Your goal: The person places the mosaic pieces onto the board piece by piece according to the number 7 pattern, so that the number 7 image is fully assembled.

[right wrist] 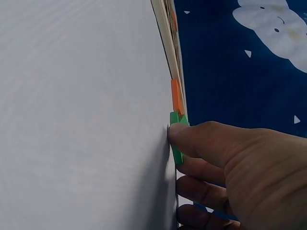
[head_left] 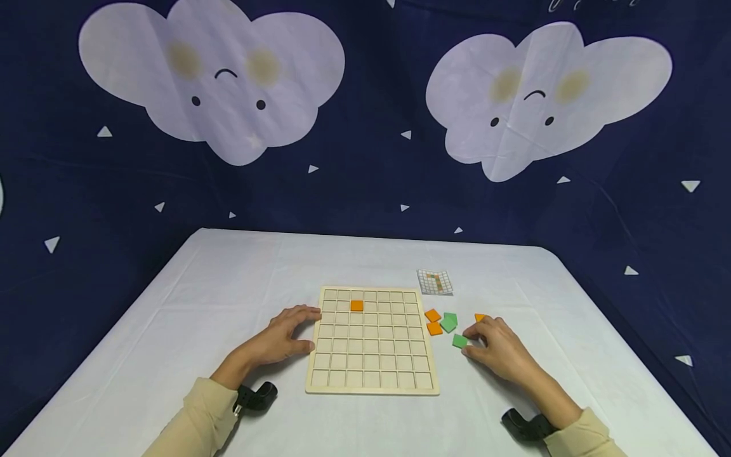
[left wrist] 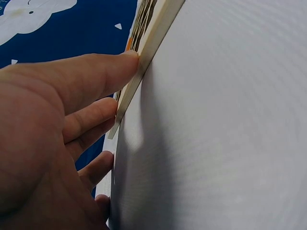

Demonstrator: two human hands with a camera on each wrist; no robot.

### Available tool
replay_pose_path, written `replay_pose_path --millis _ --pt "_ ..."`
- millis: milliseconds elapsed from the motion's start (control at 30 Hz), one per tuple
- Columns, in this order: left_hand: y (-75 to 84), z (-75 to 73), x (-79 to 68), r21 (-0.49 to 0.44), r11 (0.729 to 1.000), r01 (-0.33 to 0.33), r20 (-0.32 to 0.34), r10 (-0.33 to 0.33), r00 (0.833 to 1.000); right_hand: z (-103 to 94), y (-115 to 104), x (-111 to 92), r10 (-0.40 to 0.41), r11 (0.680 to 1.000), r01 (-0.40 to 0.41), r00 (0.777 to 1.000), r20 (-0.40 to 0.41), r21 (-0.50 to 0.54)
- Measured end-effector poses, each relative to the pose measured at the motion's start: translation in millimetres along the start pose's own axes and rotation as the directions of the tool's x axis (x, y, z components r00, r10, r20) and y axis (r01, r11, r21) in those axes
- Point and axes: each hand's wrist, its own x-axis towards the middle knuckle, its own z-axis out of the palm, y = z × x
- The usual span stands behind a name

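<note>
A pale wooden grid board (head_left: 371, 346) lies flat on the table, with one orange square tile (head_left: 356, 306) in a cell near its far edge. My left hand (head_left: 281, 336) rests at the board's left edge, thumb and fingers spread and touching it. To the right of the board, my right hand (head_left: 501, 349) pinches a green square tile (head_left: 459, 341) between thumb and index finger. In the right wrist view the thumb lies on that green tile (right wrist: 176, 153), still low at the table surface. Fingers partly hide the tile's right side.
Beside the board lie two orange tiles (head_left: 433, 315) and other green pieces (head_left: 449, 322). An orange piece (head_left: 480, 317) is partly hidden behind the right hand. A small card with a grid pattern (head_left: 435, 282) sits beyond them. A white cloth covers the table (head_left: 228, 279).
</note>
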Motion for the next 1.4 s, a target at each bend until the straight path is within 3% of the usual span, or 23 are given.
replay_pose_path --millis 767,1400 --pt "-0.5 0.9 -0.5 0.0 1.0 -0.007 -0.004 0.007 1.0 -0.1 -0.6 0.7 -0.024 1.0 0.023 0.999 -0.031 -0.013" --pt "0.6 0.8 -0.5 -0.011 1.0 -0.008 -0.003 0.008 1.0 -1.3 -16.0 9.8 -0.047 0.995 0.05 0.999 -0.025 0.09"
